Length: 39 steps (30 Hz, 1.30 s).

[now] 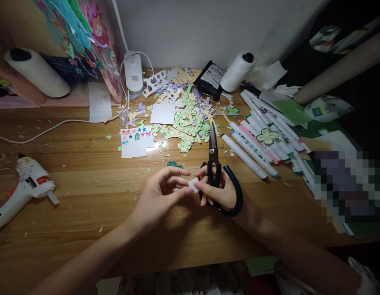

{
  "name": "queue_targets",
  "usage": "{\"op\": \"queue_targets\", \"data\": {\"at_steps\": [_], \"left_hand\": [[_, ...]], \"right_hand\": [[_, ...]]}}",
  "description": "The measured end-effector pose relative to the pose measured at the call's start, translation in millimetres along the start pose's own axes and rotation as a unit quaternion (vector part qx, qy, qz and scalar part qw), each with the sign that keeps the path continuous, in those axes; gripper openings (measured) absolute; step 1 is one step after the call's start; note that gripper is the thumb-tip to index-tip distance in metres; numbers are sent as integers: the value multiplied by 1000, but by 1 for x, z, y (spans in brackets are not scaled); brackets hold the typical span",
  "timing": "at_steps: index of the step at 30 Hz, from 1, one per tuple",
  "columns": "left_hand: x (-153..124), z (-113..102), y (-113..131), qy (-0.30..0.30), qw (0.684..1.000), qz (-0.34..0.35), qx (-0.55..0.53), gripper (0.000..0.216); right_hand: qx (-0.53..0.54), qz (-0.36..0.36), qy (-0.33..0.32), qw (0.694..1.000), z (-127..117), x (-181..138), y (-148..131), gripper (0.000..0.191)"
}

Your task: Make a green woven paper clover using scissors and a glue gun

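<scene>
Between the thumb and fingers of my left hand (165, 186) is one side of a small white piece of paper (194, 185). My right hand (222, 192) pinches the paper's other side. Black-handled scissors (212, 153) also hang in my right hand, one loop around its outer side, with the blades together and directed away from me. Just beyond the hands lies a dark green cut-out (175, 164). Farther off sits a white card with small coloured drawings (137, 143) of stars, bows and a house, and a blank white card (162, 113) rests behind it.
Paper scraps (190, 119) are heaped at the back centre. Several markers (254, 151) lie at the right, with a green flower cut-out (267, 137) on them. A glue gun (30, 188) is at the left. Thread cones (238, 72), a black packet (210, 78) and a lamp base (133, 76) stand behind.
</scene>
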<state>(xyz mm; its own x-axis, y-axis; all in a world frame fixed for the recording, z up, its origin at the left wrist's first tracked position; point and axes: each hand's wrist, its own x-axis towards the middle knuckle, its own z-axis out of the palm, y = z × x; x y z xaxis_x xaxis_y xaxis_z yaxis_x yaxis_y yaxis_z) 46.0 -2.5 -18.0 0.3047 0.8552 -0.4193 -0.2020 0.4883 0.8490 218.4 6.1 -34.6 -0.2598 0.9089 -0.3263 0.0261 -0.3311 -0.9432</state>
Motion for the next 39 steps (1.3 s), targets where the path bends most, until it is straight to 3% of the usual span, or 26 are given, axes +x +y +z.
{"op": "queue_targets", "data": {"at_steps": [8,14,16,19,21,23,26,30,39], "left_hand": [[-3,4,4,-40,995,-17,84,21],[-6,6,9,30,990,49,128,17],[-6,2,13,57,985,67,147,20],[-7,-8,23,84,983,91,138,20],[-7,-15,31,84,983,109,124,18],[-8,-20,36,78,983,120,119,18],[-7,-24,37,58,986,109,112,19],[-4,-23,32,29,991,92,93,19],[-4,-22,30,26,993,85,82,18]], "right_hand": [[14,-17,-22,1000,0,-1,0,24],[41,-11,-32,999,1,-1,2,25],[105,4,-87,991,0,-4,2,31],[180,56,-220,957,-2,-13,-2,59],[176,91,-286,938,-3,-21,-5,74],[164,126,-314,927,-4,-29,-6,75],[161,169,-316,920,-5,-36,-2,68],[185,170,-324,912,-5,-38,8,66],[178,199,-291,919,-4,-37,11,49]]}}
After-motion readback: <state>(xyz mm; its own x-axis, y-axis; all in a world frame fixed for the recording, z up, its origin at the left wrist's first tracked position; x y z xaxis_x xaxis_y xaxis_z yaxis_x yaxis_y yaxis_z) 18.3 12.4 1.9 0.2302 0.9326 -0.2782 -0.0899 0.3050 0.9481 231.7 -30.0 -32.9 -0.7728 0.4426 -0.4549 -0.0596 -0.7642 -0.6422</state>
